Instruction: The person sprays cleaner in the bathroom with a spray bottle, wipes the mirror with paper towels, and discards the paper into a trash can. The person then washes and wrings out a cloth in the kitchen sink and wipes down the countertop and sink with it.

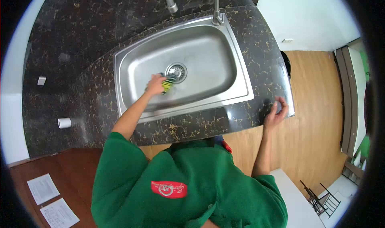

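My left hand (155,84) is inside the stainless steel sink (212,53), its fingers closed on a yellow-green and dark striped cloth (167,84). The cloth is partly under the fingers and slightly blurred, and it lies against the sink floor just beside the round drain strainer (176,72). My right hand (276,112) rests at the front right edge of the dark marbled countertop (256,63). Its fingers are loosely curved with the thumb apart, and I see nothing held in it.
A curved metal faucet (217,11) rises behind the sink. On the left, a white roll (64,123) and a small white block (41,80) are on the dark stone surface. Printed sheets (43,189) lie on a brown surface. A dark metal rack (321,200) stands on the right.
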Demonstrator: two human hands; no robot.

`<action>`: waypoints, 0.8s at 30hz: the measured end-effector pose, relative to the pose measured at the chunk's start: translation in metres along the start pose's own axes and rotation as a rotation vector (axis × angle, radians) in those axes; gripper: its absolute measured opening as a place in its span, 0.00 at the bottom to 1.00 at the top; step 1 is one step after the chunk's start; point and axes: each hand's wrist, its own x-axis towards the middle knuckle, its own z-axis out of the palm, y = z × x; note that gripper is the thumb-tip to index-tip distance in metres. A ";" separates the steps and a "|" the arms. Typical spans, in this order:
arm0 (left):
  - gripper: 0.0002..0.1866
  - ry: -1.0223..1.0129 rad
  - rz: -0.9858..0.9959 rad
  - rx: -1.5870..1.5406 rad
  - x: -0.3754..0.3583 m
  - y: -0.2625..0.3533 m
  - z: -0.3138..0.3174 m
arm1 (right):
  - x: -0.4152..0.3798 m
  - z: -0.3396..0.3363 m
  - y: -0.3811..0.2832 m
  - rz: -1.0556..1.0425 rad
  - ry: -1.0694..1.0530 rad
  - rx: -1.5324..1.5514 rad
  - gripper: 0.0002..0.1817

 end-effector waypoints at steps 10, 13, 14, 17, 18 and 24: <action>0.27 -0.719 0.279 -0.685 -0.017 0.126 -0.063 | -0.094 0.062 -0.124 0.170 -0.830 0.325 0.33; 0.29 -0.436 0.407 -1.295 -0.077 0.158 -0.080 | -0.120 0.098 -0.140 0.079 -0.804 0.454 0.41; 0.27 -0.363 0.448 -1.354 -0.094 0.156 -0.082 | -0.113 0.105 -0.145 0.166 -0.784 0.460 0.35; 0.25 -0.214 0.288 -1.437 -0.138 0.124 -0.075 | -0.080 0.126 -0.140 0.416 -0.888 0.485 0.10; 0.24 -0.086 0.219 -1.341 -0.154 0.107 -0.070 | -0.068 0.135 -0.128 0.265 -0.945 0.296 0.10; 0.15 0.374 -0.098 -1.400 -0.275 -0.002 -0.042 | 0.034 0.232 -0.050 -0.260 -0.585 -0.144 0.14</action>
